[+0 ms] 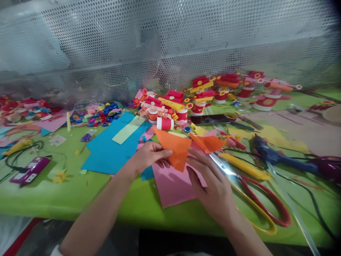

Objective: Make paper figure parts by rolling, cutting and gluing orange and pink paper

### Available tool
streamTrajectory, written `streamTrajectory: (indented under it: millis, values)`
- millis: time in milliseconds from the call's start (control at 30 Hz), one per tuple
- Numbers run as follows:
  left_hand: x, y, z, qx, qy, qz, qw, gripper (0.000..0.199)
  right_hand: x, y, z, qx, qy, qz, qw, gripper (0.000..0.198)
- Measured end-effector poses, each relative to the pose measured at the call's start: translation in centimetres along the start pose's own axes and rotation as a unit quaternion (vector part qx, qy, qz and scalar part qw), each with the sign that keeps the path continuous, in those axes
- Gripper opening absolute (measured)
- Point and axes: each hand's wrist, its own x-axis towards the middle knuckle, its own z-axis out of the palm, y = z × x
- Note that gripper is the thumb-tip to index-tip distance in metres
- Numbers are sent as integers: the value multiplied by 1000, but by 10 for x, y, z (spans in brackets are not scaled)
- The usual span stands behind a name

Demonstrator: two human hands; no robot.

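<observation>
A piece of orange paper is raised over the table, its left edge pinched between the thumb and fingers of my left hand. My right hand is at the paper's right edge, fingers bent and the thumb apart from them; whether it grips the sheet I cannot tell. Beneath both hands lies a pink sheet of paper. A second orange piece rests just beyond my right fingers. Large scissors with red and yellow handles lie right of my right hand, beside a yellow utility knife.
Blue sheets with a pale green strip lie left. Paper-cup models stand along a perforated metal screen. A blue glue gun, its cord and a glue stick are right. A purple power strip sits far left.
</observation>
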Motion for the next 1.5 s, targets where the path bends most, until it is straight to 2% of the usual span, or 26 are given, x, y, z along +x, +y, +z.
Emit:
streamTrajectory:
  millis: [100,233,400,533,600,667,733,800,900,1000,1067,1133,1200,1267,1367,1433,1500]
  values:
    - [-2,1,1,-1,-24,-8,1000,28,-1,1,-1,-13,17,31,999,37]
    - [-7,6,1,19,-62,-18,998,24,-3,0,-3,5,21,71,997,35]
    - [-10,8,-1,42,-86,-13,995,23,1,0,-6,16,5,39,999,34]
    - [-9,6,1,62,-67,0,996,27,4,-1,-5,20,-2,16,1000,31]
    - [-7,4,1,39,-46,29,998,31,3,-1,-4,8,14,6,1000,30]
    - [-4,2,1,-27,-42,49,998,44,1,0,-3,-25,45,-3,999,33]
    - [-2,1,-1,-97,-73,61,991,65,-1,1,-3,-64,82,-6,995,38]
    - [-4,1,-1,-121,-125,87,981,79,-3,2,-3,-84,110,-2,990,41]
    - [-9,1,4,-73,-177,118,974,74,-2,2,-4,-87,111,1,990,44]
    - [-14,-1,17,11,-159,114,981,75,-1,2,-3,-105,104,-18,989,44]
    - [-16,-3,26,42,-132,99,985,63,-1,1,-1,-117,101,-39,987,44]
    - [-16,-4,31,42,-84,57,994,46,0,0,1,-114,86,-61,988,46]
    - [-13,-5,32,11,-24,14,1000,40,0,-1,2,-104,75,-65,990,48]
    - [-9,-6,30,-55,7,10,998,42,1,-2,1,-89,79,-44,992,47]
    - [-1,-6,23,-150,2,43,988,41,2,-2,-1,-72,109,28,991,39]
    - [3,-6,19,-167,-1,48,985,41,2,-1,-2,-44,113,83,989,33]
    - [3,-6,16,-167,-2,47,985,39,2,1,-2,1,89,124,988,32]
